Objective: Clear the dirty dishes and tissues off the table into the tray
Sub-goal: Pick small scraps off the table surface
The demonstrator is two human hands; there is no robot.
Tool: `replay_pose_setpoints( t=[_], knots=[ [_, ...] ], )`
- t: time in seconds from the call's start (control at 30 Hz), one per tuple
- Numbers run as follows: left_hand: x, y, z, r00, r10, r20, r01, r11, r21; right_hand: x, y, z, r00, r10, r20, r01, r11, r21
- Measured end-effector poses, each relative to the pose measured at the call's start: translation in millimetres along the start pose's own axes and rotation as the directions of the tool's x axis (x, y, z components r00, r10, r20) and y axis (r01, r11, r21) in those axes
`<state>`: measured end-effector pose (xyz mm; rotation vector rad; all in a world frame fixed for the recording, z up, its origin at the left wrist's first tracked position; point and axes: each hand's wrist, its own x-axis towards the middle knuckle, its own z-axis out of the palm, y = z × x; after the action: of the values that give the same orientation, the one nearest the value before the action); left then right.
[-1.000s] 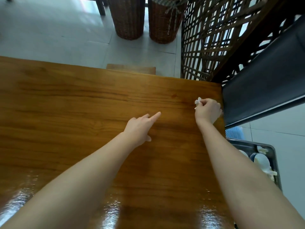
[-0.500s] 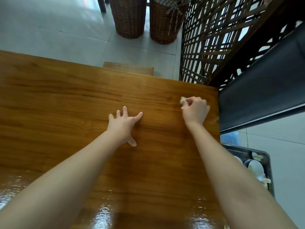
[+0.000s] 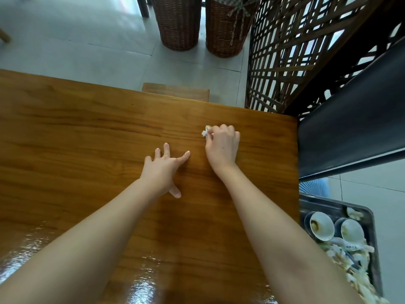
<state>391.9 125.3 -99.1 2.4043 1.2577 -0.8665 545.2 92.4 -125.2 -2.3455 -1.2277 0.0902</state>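
Two hands on the table [image 3: 76, 139]: left hand [image 3: 163, 170] flat, fingers [image 3: 167, 150] spread, holding nothing; right hand [image 3: 222, 145] curled, pinching a crumpled tissue [image 3: 205, 132] toward the far edge; tray [image 3: 370, 216] of dirty bowls [image 3: 322, 224] off the right side.

Two hands [image 3: 163, 170] [image 3: 222, 145], one pinched tissue [image 3: 205, 133], two bowls [image 3: 321, 226] [image 3: 351, 230], one tray [image 3: 324, 202], two baskets [image 3: 178, 23] [image 3: 225, 29]

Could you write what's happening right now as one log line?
right hand: grips tissue on table | left hand: fingers spread on table | tray: two bowls, tissue pile inside
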Motion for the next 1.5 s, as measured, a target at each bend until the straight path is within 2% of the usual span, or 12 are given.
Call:
replay_pose_setpoints(
  t=[0.1, 0.3, 0.4, 0.5, 0.63, 0.77, 0.97, 1.1, 1.23, 1.4, 1.5],
  knots=[
    [-0.9, -1.9, 1.5, 1.0, 0.005, -0.014, -0.005, 1.0, -0.001, 4.8, 20.5, -8.1, 1.0, -0.018, 0.0, 0.018, 1.0, -0.025],
    [-2.5, -2.9, 3.0, 0.999, 0.021, -0.031, -0.022, 1.0, -0.008, 10.7, 89.6, -38.6, 0.97, 0.206, -0.132, -0.212, 0.977, -0.034],
    [-1.5, -2.0, 1.5, 0.999, 0.026, -0.027, -0.026, 1.0, 0.003, 11.5, 88.0, -40.0, 0.965, 0.208, -0.158, -0.223, 0.971, -0.085],
    [-1.6, -1.3, -0.1, 1.0, 0.022, -0.018, -0.021, 1.0, 0.011, 9.4, 64.8, -33.1, 0.952, 0.26, -0.161, -0.273, 0.96, -0.06],
    [-3.2, 0.8, -1.7, 1.0, 0.005, -0.019, -0.004, 1.0, 0.016, -7.0, 17.4, -13.6, 0.992, 0.105, -0.073, -0.109, 0.992, -0.064],
    [-4.7, 0.5, -2.5, 1.0, 0.002, -0.023, -0.002, 1.0, 0.024, -21.9, -21.3, 4.7, 0.998, -0.066, -0.021, 0.066, 0.998, -0.024],
    [-6.1, 0.3, -3.2, 1.0, 0.0, -0.021, 0.001, 1.0, 0.026, 1.2, -22.1, 6.2, 0.993, -0.115, 0.038, 0.116, 0.993, -0.016],
    [-9.1, -0.3, -5.2, 1.0, -0.004, -0.004, 0.004, 1.0, 0.024, 24.1, 5.3, -3.9, 0.998, 0.068, 0.001, -0.068, 0.997, -0.033],
    [-11.7, 0.3, -8.1, 1.0, 0.015, 0.003, -0.015, 0.999, 0.03, 21.8, 52.7, -24.9, 0.969, 0.238, -0.068, -0.241, 0.97, -0.042],
    [-13.4, -0.3, -9.0, 1.0, 0.031, -0.005, -0.031, 0.999, 0.025, -14.2, 57.7, -30.5, 0.943, 0.311, -0.121, -0.317, 0.948, -0.03],
    [-12.0, 0.0, -8.3, 1.0, 0.03, -0.001, -0.03, 0.999, 0.029, -36.1, 37.1, -21.8, 0.959, 0.263, -0.104, -0.267, 0.963, -0.029]
  ],
)
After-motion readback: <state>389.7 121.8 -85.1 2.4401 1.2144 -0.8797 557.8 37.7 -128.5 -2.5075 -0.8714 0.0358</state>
